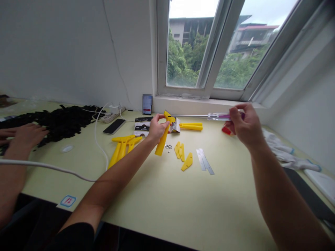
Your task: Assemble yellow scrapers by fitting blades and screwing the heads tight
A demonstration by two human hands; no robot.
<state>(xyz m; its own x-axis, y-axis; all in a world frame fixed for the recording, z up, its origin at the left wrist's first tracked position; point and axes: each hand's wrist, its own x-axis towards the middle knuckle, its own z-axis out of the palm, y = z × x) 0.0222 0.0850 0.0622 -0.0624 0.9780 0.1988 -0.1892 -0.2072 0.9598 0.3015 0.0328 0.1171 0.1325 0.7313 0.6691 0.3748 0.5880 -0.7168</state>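
My left hand is closed around a yellow plastic scraper, its head up and its handle slanting down towards me. In my right hand is a screwdriver with a clear and purple handle. Its long shaft points left, and the tip meets the scraper's head, though the exact contact is too small to make out. Below lie several small metal fasteners, loose yellow plates and thin metal blades. Several yellow scraper handles rest left of my forearm; another yellow handle lies behind the scraper.
A phone lies near a power strip; another phone leans on the wall. A white cable crosses the left side. Another person's hands touch a black heap. White gloves and a red object are at right.
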